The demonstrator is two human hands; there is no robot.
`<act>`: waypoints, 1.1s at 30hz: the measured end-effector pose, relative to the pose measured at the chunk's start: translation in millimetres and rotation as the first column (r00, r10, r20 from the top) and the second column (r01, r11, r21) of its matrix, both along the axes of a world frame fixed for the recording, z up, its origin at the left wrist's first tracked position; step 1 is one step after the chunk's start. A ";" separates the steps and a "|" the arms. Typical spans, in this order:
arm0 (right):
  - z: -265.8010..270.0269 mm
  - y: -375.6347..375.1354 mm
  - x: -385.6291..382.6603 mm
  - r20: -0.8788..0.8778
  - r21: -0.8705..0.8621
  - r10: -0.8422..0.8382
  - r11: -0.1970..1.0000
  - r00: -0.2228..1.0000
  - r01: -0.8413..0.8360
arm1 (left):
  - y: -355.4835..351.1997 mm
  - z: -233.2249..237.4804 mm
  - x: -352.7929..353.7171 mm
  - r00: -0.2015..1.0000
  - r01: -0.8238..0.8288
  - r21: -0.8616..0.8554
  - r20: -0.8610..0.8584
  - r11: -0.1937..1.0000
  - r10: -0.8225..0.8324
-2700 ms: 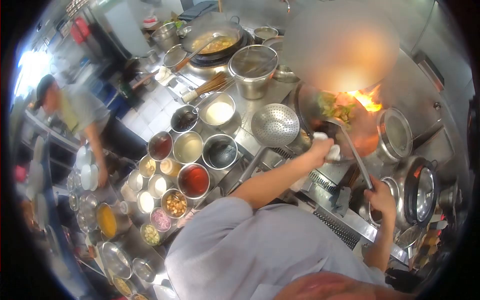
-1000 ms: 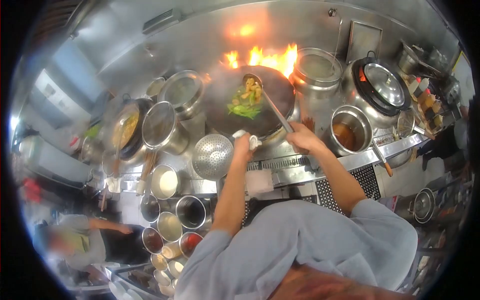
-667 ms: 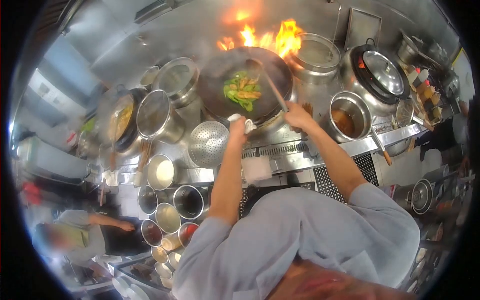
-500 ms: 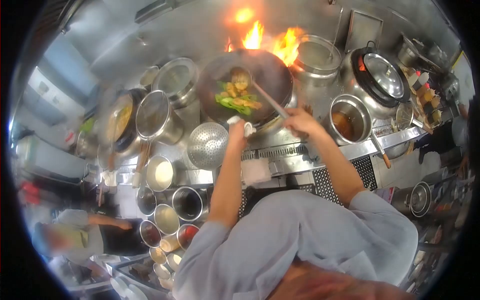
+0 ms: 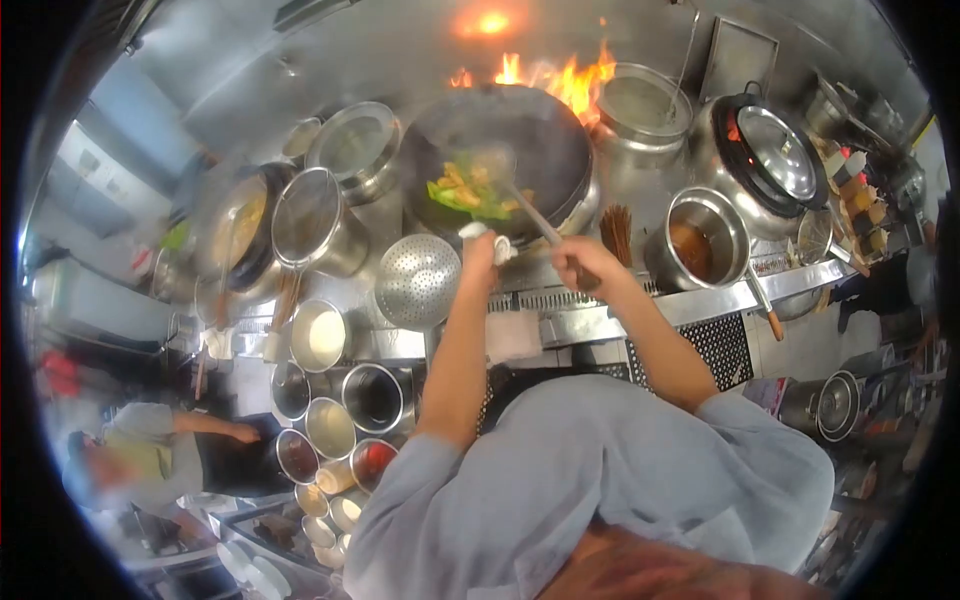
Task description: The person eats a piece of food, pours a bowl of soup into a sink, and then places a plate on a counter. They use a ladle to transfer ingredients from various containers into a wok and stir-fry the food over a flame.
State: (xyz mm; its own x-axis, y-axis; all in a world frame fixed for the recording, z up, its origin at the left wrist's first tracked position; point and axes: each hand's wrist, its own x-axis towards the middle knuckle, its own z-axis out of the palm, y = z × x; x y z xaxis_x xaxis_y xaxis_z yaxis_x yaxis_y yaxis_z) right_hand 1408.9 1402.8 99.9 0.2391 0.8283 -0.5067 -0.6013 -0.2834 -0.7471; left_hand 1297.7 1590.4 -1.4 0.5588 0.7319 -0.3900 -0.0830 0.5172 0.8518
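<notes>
A dark wok (image 5: 545, 130) sits on the stove, with green vegetables and yellow-brown pieces (image 5: 462, 190) in its near left part. At its near rim, my left hand (image 5: 482, 250) is closed on the wok through a folded white cloth (image 5: 474, 231). My right hand (image 5: 588, 267) grips the long handle of a ladle (image 5: 540, 216). The ladle's bowl, blurred by motion, is down in the wok against the food. Just left of my left hand lies a round perforated strainer (image 5: 418, 282). A bamboo brush (image 5: 617, 235) stands right of the wok.
Flames (image 5: 580, 88) rise behind the wok. A pot of brown liquid (image 5: 692, 250) and a lidded wok (image 5: 775, 155) stand to the right. Left are a tall pot with a sieve (image 5: 308, 215) and several seasoning containers (image 5: 330, 428). Another person (image 5: 165, 455) is at lower left.
My right hand has come slightly nearer and left with the ladle. The ladle's bowl, earlier full of food, is now blurred, and the food lies differently. The flames have shifted; my left hand stays at the rim.
</notes>
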 end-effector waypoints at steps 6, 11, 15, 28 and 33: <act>-19.8 -8.5 -8.5 -0.800 0.364 0.200 0.911 0.566 0.193 | -13.5 -5.3 -5.1 0.994 -0.064 -0.020 0.088 0.998 0.065; -0.2 -0.5 -16.7 -0.850 0.325 0.152 0.904 0.504 0.277 | -20.4 19.2 -8.0 0.998 -0.063 -0.020 0.027 0.998 0.064; 20.4 8.8 -12.4 -0.819 0.239 0.020 0.921 0.574 0.309 | -20.9 13.9 -7.2 0.999 -0.034 -0.052 0.034 0.998 0.036; 47.5 -30.7 2.6 -0.462 0.305 -0.024 0.934 0.887 0.184 | -28.0 29.8 -14.2 0.992 -0.106 -0.153 0.046 0.982 0.115; 28.1 -20.2 18.8 -0.801 0.351 0.109 0.883 0.588 0.313 | -19.8 27.9 -7.4 0.998 -0.062 -0.121 0.015 0.991 0.064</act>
